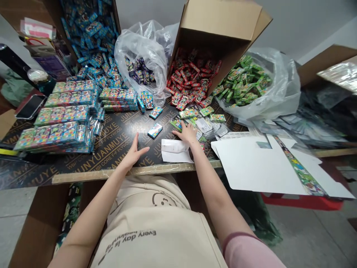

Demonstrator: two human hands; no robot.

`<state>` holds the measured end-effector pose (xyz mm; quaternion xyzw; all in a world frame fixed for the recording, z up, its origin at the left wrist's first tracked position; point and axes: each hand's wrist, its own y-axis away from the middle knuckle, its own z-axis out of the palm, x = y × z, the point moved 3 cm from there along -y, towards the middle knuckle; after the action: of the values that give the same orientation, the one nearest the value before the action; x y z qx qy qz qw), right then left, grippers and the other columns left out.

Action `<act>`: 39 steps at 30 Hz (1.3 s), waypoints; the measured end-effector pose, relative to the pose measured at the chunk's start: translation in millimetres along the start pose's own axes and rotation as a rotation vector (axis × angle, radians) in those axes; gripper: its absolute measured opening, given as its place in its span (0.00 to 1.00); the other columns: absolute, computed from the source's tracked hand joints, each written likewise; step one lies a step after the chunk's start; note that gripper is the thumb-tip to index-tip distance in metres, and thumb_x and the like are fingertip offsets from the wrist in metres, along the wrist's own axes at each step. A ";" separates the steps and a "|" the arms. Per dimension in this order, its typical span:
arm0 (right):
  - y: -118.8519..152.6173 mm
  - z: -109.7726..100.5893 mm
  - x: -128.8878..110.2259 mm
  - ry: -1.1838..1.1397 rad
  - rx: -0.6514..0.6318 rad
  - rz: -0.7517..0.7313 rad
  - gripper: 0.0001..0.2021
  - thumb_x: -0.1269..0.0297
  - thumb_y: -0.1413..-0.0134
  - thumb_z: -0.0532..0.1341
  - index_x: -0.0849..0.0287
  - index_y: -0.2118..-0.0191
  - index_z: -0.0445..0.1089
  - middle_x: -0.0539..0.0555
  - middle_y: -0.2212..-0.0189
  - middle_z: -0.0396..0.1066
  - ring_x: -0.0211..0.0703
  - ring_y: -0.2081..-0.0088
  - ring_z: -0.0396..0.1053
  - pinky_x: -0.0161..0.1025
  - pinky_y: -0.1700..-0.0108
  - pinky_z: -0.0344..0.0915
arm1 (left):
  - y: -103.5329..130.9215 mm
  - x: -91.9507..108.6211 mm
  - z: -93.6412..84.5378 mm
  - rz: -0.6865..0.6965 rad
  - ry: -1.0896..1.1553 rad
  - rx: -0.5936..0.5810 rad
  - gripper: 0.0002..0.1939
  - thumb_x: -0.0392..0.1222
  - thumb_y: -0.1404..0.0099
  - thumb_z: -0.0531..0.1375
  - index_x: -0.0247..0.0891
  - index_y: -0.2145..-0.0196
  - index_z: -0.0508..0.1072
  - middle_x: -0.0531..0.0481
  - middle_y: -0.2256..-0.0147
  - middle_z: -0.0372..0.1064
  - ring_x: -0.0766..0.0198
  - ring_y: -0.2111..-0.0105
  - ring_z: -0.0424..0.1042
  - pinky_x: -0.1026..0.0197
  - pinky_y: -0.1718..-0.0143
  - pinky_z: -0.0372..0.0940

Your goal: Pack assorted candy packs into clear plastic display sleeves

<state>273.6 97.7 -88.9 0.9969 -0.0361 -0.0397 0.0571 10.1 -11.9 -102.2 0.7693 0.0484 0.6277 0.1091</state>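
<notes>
My left hand rests near the table's front edge with fingers apart and nothing in it. Ahead of it to the right lie two small blue packs, one nearer and one farther back. My right hand reaches over the small green packs, fingers spread, touching or hovering just above a green pack. Just below its wrist is a folded white paper. Clear wrapped pieces with white labels lie right of the fingers, beside more green packs.
Stacks of wrapped multicolour packs stand at the left. Behind are blue packs, a clear bag of purple packs, a carton of red packs and a bag of green packs. White card sheets overhang the front edge at right.
</notes>
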 end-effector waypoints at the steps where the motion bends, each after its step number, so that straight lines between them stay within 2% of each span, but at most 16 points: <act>1: 2.1 1.0 1.5 0.051 -0.018 -0.046 0.34 0.46 0.39 0.54 0.63 0.35 0.52 0.76 0.45 0.61 0.67 0.43 0.59 0.55 0.48 0.56 | 5.0 -0.4 -4.0 0.011 0.000 0.036 0.45 0.47 0.39 0.61 0.47 0.32 0.40 0.48 0.30 0.32 0.56 0.31 0.35 0.50 0.32 0.41; 4: 10.8 4.1 -1.3 0.169 -0.013 -0.165 0.27 0.57 0.35 0.49 0.72 0.38 0.54 0.77 0.54 0.68 0.62 0.52 0.68 0.50 0.53 0.61 | 14.3 5.2 -9.9 0.078 -0.043 0.152 0.42 0.47 0.38 0.61 0.46 0.33 0.46 0.46 0.31 0.40 0.54 0.31 0.40 0.48 0.32 0.41; 6: 17.2 6.7 -6.2 0.196 -0.015 -0.213 0.25 0.65 0.35 0.47 0.76 0.38 0.53 0.78 0.55 0.68 0.61 0.53 0.69 0.49 0.54 0.62 | 16.8 13.2 -9.1 0.135 -0.083 0.203 0.39 0.47 0.38 0.61 0.46 0.34 0.50 0.45 0.32 0.45 0.52 0.32 0.44 0.47 0.32 0.43; 10: 23.2 7.2 -10.9 0.208 -0.028 -0.285 0.25 0.78 0.40 0.44 0.80 0.38 0.54 0.78 0.57 0.71 0.58 0.55 0.72 0.45 0.57 0.63 | 18.9 28.8 -4.0 0.198 -0.124 0.189 0.36 0.47 0.40 0.62 0.44 0.36 0.56 0.42 0.35 0.53 0.50 0.34 0.51 0.44 0.34 0.47; 13: 16.4 -3.8 -6.5 0.197 -0.022 -0.301 0.24 0.80 0.42 0.45 0.78 0.40 0.59 0.74 0.61 0.74 0.56 0.59 0.74 0.44 0.58 0.64 | 22.9 38.3 -3.7 0.233 -0.123 0.167 0.34 0.47 0.40 0.62 0.44 0.38 0.59 0.42 0.36 0.55 0.49 0.35 0.53 0.44 0.36 0.50; 16: 10.2 -26.6 -6.2 0.177 0.033 -0.280 0.22 0.78 0.39 0.44 0.73 0.43 0.63 0.72 0.60 0.75 0.55 0.58 0.74 0.44 0.57 0.65 | 28.9 49.1 -3.6 0.243 -0.073 0.146 0.33 0.49 0.40 0.62 0.45 0.38 0.59 0.41 0.36 0.56 0.48 0.36 0.55 0.43 0.37 0.52; 18: 19.2 -45.4 -17.7 0.063 0.160 -0.286 0.22 0.76 0.37 0.44 0.70 0.42 0.63 0.70 0.56 0.75 0.54 0.57 0.74 0.44 0.55 0.65 | 31.8 57.1 -1.1 0.236 -0.002 0.132 0.38 0.51 0.41 0.64 0.46 0.37 0.56 0.41 0.35 0.53 0.48 0.35 0.54 0.43 0.37 0.51; 21: 63.9 -67.5 -57.0 -0.374 0.406 -0.453 0.21 0.70 0.36 0.46 0.65 0.40 0.62 0.64 0.54 0.75 0.48 0.60 0.75 0.42 0.55 0.67 | 32.3 68.0 6.5 0.275 0.150 0.130 0.51 0.55 0.47 0.68 0.50 0.33 0.45 0.42 0.32 0.44 0.47 0.33 0.49 0.44 0.35 0.47; 22: 83.7 -70.4 -73.7 -0.531 0.421 -0.549 0.21 0.67 0.35 0.47 0.63 0.40 0.63 0.61 0.55 0.76 0.46 0.61 0.75 0.40 0.56 0.68 | 32.0 70.6 8.9 0.304 0.211 0.138 0.54 0.56 0.48 0.68 0.52 0.33 0.42 0.42 0.32 0.43 0.48 0.34 0.49 0.45 0.35 0.48; 24: 120.9 -71.1 -105.6 -0.796 0.355 -0.750 0.20 0.64 0.35 0.48 0.58 0.40 0.64 0.57 0.54 0.76 0.42 0.59 0.75 0.37 0.55 0.70 | 32.2 73.5 11.2 0.357 0.336 0.177 0.53 0.58 0.49 0.68 0.52 0.33 0.44 0.43 0.34 0.48 0.49 0.36 0.53 0.47 0.37 0.51; 27: 152.0 -69.1 -130.7 -1.020 0.264 -0.903 0.20 0.61 0.34 0.48 0.55 0.40 0.64 0.56 0.51 0.74 0.44 0.51 0.73 0.41 0.48 0.69 | 37.0 74.9 8.1 0.364 0.459 0.203 0.41 0.58 0.48 0.67 0.47 0.40 0.59 0.44 0.42 0.60 0.51 0.43 0.63 0.52 0.43 0.60; 31: 151.5 -70.3 -125.3 -1.087 0.262 -0.967 0.25 0.50 0.37 0.52 0.55 0.38 0.62 0.60 0.44 0.67 0.50 0.44 0.65 0.51 0.41 0.63 | 50.4 80.0 4.6 0.260 0.514 0.012 0.33 0.51 0.53 0.70 0.41 0.50 0.68 0.47 0.52 0.68 0.52 0.49 0.67 0.56 0.50 0.64; 33: 149.7 -69.9 -121.2 -1.083 0.218 -1.027 0.27 0.46 0.37 0.49 0.53 0.37 0.61 0.60 0.43 0.64 0.51 0.43 0.64 0.53 0.41 0.62 | 56.9 80.7 4.1 0.161 0.593 -0.034 0.30 0.50 0.54 0.69 0.40 0.53 0.70 0.48 0.55 0.70 0.52 0.50 0.67 0.57 0.52 0.65; 35: 151.2 -67.9 -119.6 -1.106 0.166 -1.063 0.29 0.43 0.35 0.44 0.53 0.39 0.63 0.60 0.43 0.64 0.51 0.44 0.63 0.54 0.42 0.62 | 61.2 77.8 5.2 0.020 0.708 -0.056 0.25 0.55 0.51 0.66 0.38 0.58 0.72 0.47 0.59 0.73 0.51 0.52 0.70 0.56 0.54 0.66; 37: 153.7 -65.6 -118.8 -1.121 0.156 -1.047 0.30 0.43 0.35 0.41 0.53 0.40 0.65 0.60 0.44 0.63 0.52 0.43 0.62 0.54 0.42 0.61 | 63.7 72.4 6.6 -0.099 0.797 -0.079 0.23 0.58 0.48 0.63 0.37 0.62 0.73 0.47 0.63 0.74 0.52 0.55 0.72 0.55 0.55 0.66; 39: 154.0 -64.5 -116.5 -1.098 0.199 -0.969 0.27 0.45 0.35 0.45 0.52 0.40 0.65 0.60 0.42 0.61 0.52 0.42 0.60 0.53 0.42 0.61 | 65.3 66.9 6.7 -0.142 0.806 -0.127 0.24 0.58 0.48 0.63 0.37 0.61 0.74 0.46 0.63 0.75 0.52 0.56 0.73 0.56 0.56 0.66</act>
<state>152.8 -38.8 1.8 0.7384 0.3812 -0.5500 -0.0836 26.4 -61.9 -24.6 0.4483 0.1014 0.8713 0.1717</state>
